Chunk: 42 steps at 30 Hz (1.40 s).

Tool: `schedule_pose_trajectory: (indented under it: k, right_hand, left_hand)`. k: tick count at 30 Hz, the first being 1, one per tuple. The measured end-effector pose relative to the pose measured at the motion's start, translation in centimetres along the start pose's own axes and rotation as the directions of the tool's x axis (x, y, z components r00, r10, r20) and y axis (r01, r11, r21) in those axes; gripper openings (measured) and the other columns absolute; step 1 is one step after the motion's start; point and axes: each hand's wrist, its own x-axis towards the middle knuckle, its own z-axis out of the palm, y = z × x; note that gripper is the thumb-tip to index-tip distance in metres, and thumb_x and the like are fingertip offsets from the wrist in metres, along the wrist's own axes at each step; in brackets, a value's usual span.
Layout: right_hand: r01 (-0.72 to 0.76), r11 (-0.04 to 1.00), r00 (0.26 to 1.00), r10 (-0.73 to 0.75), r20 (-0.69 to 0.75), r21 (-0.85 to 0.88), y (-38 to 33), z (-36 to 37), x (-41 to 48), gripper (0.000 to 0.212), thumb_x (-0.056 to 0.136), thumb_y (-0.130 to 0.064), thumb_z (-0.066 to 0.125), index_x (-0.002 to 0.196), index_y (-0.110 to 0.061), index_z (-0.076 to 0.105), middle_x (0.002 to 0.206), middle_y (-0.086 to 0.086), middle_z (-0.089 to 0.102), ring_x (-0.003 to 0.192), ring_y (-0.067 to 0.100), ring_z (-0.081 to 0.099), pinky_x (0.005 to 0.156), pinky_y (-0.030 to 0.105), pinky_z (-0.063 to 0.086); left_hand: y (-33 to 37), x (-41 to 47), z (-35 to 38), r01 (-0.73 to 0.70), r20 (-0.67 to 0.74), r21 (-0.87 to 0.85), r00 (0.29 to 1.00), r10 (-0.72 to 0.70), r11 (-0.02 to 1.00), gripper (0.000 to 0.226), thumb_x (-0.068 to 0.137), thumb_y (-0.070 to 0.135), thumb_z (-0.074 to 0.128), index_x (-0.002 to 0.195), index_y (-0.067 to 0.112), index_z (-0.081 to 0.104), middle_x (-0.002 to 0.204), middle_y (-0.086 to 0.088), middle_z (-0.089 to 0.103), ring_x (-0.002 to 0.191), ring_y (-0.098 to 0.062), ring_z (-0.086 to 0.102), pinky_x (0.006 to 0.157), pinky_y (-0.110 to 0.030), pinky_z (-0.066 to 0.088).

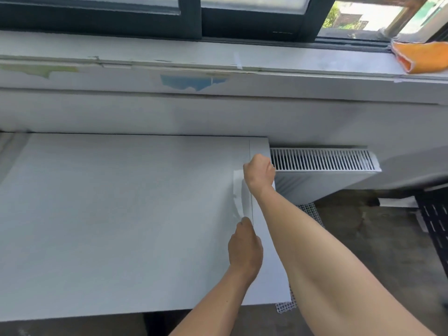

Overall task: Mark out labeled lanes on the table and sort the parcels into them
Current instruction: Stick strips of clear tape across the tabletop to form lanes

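White tape strip [240, 195], likely thin, limp and sticky, spans just above the counter [121, 214] near its right edge; left hand [245, 247] pinches its near end, right hand [259, 172] grips the far end.

Home room: radiator [322, 161], windowsill [218, 57].

The pale strip [240, 192] between the two hands is blurred, and its edges fade into the tabletop [109, 214]. The backs of the right hand [259, 172] and left hand [245, 246] hide the fingertips where they meet it. The tabletop runs off the left edge. The orange cloth [421, 57], upper right, and the dark perforated panel [434, 219], lower right, are cropped.
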Motion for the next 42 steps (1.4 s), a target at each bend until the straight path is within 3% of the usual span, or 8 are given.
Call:
schedule_pose_trajectory:
  k: [2, 5, 13, 19, 23, 29, 34, 42]
  right_hand:
    - [-0.011, 1.000, 1.000, 0.011, 0.003, -0.014, 1.1, -0.5, 0.7, 0.031, 0.086, 0.002, 0.050, 0.061, -0.011, 0.039, 0.055, 0.000, 0.034, 0.049, 0.016, 0.034, 0.042, 0.025, 0.019]
    - [-0.019, 1.000, 1.000, 0.019, -0.009, -0.018, 2.5, -1.1, 1.6, 0.033, 0.087, 0.002, 0.051, 0.060, -0.012, 0.038, 0.055, 0.000, 0.036, 0.050, 0.017, 0.036, 0.042, 0.025, 0.020]
    - [-0.029, 0.999, 0.999, 0.028, -0.042, -0.031, 5.7, -1.7, 3.3, 0.038, 0.091, -0.002, 0.052, 0.059, -0.014, 0.035, 0.060, 0.001, 0.043, 0.059, 0.020, 0.044, 0.045, 0.027, 0.024]
    - [-0.046, 0.998, 0.998, 0.044, -0.050, -0.040, 6.5, -2.0, 4.1, 0.019, 0.093, -0.003, 0.050, 0.075, -0.009, 0.049, 0.074, 0.006, 0.052, 0.066, 0.022, 0.047, 0.049, 0.028, 0.026]
    - [-0.034, 0.999, 0.999, 0.032, -0.043, -0.033, 6.7, -1.9, 4.4, 0.018, 0.094, -0.007, 0.052, 0.077, -0.009, 0.051, 0.075, 0.006, 0.053, 0.068, 0.022, 0.049, 0.058, 0.031, 0.033]
    - [-0.023, 1.000, 0.999, 0.023, -0.043, -0.003, 7.0, -1.7, 4.4, 0.014, 0.094, -0.007, 0.051, 0.079, -0.009, 0.054, 0.076, 0.005, 0.055, 0.067, 0.020, 0.049, 0.056, 0.029, 0.033]
    - [-0.014, 1.000, 1.000, 0.015, -0.021, 0.021, 7.3, -1.6, 4.3, 0.012, 0.095, -0.011, 0.053, 0.093, -0.005, 0.062, 0.087, 0.008, 0.063, 0.075, 0.021, 0.054, 0.062, 0.032, 0.040]
    - [-0.006, 1.000, 1.000, 0.007, -0.030, 0.015, 7.2, -1.6, 4.5, 0.013, 0.095, -0.012, 0.053, 0.096, -0.003, 0.063, 0.092, 0.011, 0.067, 0.084, 0.026, 0.063, 0.069, 0.038, 0.052]
  left_hand:
    - [0.7, 0.3, 0.9, -0.007, 0.000, 0.007, 1.000, 0.007, 1.000, 0.011, 0.094, 0.013, 0.043, 0.087, 0.016, 0.035, 0.083, -0.001, 0.044, 0.067, -0.019, 0.045, 0.058, -0.025, 0.030]
    - [1.9, 0.6, 2.4, 0.002, 0.017, -0.015, 1.000, -0.002, 1.000, 0.018, 0.091, 0.013, 0.044, 0.080, 0.017, 0.031, 0.079, 0.004, 0.041, 0.059, -0.010, 0.030, 0.052, -0.025, 0.026]
    - [4.2, 1.9, 6.1, 0.038, 0.074, -0.042, 0.997, -0.035, 0.998, 0.015, 0.090, 0.014, 0.046, 0.082, 0.019, 0.034, 0.082, 0.003, 0.049, 0.062, -0.012, 0.039, 0.056, -0.028, 0.033]
    - [4.2, 2.5, 6.6, 0.041, 0.054, -0.036, 0.998, -0.039, 0.998, 0.018, 0.090, 0.015, 0.049, 0.082, 0.019, 0.033, 0.078, 0.005, 0.042, 0.060, -0.011, 0.035, 0.053, -0.027, 0.027]
    - [4.0, 3.0, 6.8, 0.037, 0.056, -0.032, 0.998, -0.035, 0.999, 0.020, 0.090, 0.014, 0.049, 0.081, 0.019, 0.032, 0.075, 0.007, 0.039, 0.058, -0.009, 0.032, 0.049, -0.025, 0.024]
    - [4.1, 3.2, 7.2, 0.062, 0.081, -0.046, 0.995, -0.058, 0.997, 0.020, 0.088, 0.013, 0.050, 0.080, 0.021, 0.033, 0.074, 0.007, 0.042, 0.056, -0.005, 0.033, 0.047, -0.022, 0.022]
    - [4.5, 3.2, 7.5, 0.084, 0.100, -0.035, 0.992, -0.080, 0.996, 0.018, 0.085, 0.011, 0.049, 0.081, 0.019, 0.034, 0.075, 0.006, 0.045, 0.056, -0.005, 0.034, 0.047, -0.023, 0.024]
    - [4.5, 3.6, 7.8, 0.076, 0.102, -0.046, 0.992, -0.071, 0.996, 0.018, 0.085, 0.014, 0.050, 0.080, 0.019, 0.034, 0.078, 0.003, 0.051, 0.057, -0.007, 0.039, 0.047, -0.025, 0.028]
